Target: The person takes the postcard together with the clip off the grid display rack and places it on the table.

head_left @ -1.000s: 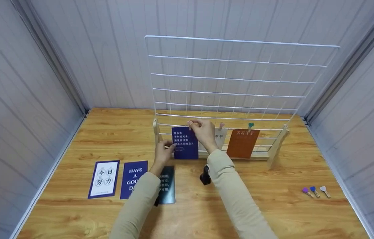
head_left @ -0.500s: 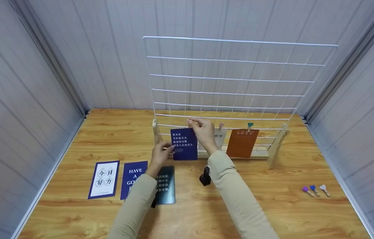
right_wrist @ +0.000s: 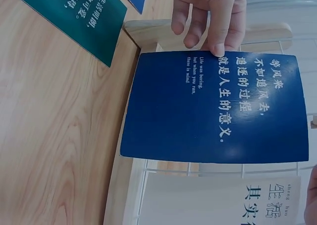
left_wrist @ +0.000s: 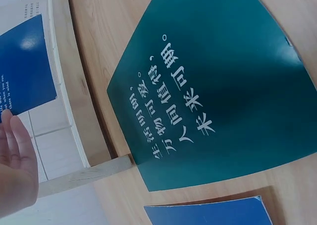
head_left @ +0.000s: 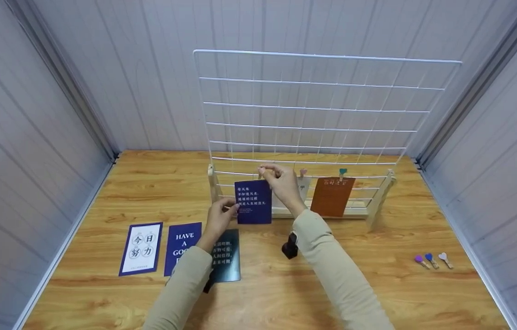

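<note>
My left hand holds a blue card with white writing by its left edge, in front of a white wire grid rack. In the right wrist view the thumb lies on the card's face, with fingers behind. My right hand pinches a small wooden clothespin just above the card's top edge; its jaws are mostly hidden by the fingers. Right of the blue card, a white card hangs under a pink heart clothespin. Farther right, an orange card hangs from a green heart clothespin.
On the table lie a dark green card, a blue "HAVE A" card and a white card with a blue border. Purple, blue and white heart clothespins lie at right. Wooden feet support the rack.
The blue card has moved slightly down with my left hand, away from the clothespin in my right hand. The whole head view has shifted a little.
</note>
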Action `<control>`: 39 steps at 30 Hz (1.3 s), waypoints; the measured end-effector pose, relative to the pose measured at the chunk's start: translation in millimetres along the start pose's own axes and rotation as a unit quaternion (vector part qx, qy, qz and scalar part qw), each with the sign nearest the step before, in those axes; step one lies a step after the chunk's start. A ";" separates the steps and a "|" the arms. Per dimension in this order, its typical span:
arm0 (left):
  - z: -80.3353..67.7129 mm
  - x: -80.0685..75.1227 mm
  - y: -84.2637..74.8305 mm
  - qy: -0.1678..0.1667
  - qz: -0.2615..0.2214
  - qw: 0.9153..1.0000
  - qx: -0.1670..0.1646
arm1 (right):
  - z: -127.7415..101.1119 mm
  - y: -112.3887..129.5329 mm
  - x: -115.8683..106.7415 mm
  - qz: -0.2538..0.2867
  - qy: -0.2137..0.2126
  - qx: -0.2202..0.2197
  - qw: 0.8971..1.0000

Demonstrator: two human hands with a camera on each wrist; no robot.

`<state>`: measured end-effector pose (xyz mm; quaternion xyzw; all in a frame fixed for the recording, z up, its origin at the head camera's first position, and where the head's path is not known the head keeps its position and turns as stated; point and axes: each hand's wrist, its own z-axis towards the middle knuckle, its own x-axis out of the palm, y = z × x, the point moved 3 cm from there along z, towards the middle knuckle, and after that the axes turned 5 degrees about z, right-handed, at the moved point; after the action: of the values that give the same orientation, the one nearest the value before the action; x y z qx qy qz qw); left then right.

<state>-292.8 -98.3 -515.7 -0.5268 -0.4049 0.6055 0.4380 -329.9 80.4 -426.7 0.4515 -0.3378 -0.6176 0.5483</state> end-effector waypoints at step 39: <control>-34.5 9.2 -26.0 0.026 -0.001 0.999 0.043 | -53.2 10.7 -78.4 0.034 0.085 0.030 0.995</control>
<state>-256.4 -81.1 -497.6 -0.5223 -0.3674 0.6084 0.4713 -277.3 159.6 -421.6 0.5069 -0.3233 -0.5473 0.5822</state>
